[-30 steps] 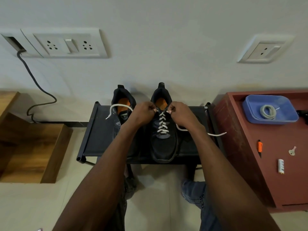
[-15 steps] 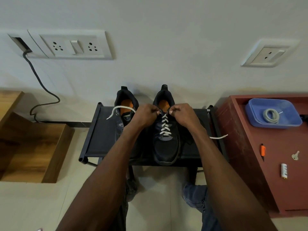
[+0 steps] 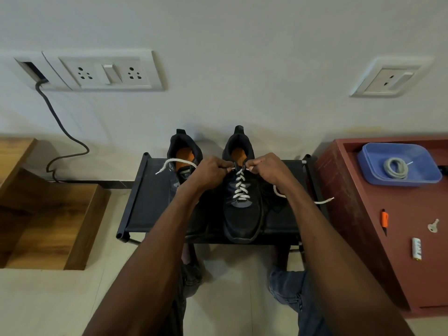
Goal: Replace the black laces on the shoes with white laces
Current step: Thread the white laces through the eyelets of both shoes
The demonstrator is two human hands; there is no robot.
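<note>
Two black shoes with orange insoles stand on a low black rack (image 3: 150,204). The right shoe (image 3: 241,221) carries a white lace (image 3: 240,185) crossed up its front. My left hand (image 3: 209,169) pinches one end of that lace at the top eyelets, and its free tail arcs left over the left shoe (image 3: 184,154). My right hand (image 3: 268,167) pinches the other end; that tail trails right past the rack's edge. My left forearm covers most of the left shoe. A dark bundle, perhaps a black lace (image 3: 275,202), lies right of the right shoe.
A red cabinet (image 3: 363,238) on the right holds a blue tray (image 3: 431,177) with a coiled pale lace (image 3: 396,168), an orange-handled tool (image 3: 384,218), a key (image 3: 433,226) and a small white cylinder (image 3: 417,248). Wooden steps (image 3: 48,214) stand left. Wall sockets and a hanging cable (image 3: 60,127) are behind.
Both hands have stayed at the top eyelets of the right shoe, drawing slightly closer together. The right lace tail has shifted a little. The camera view moved slightly.
</note>
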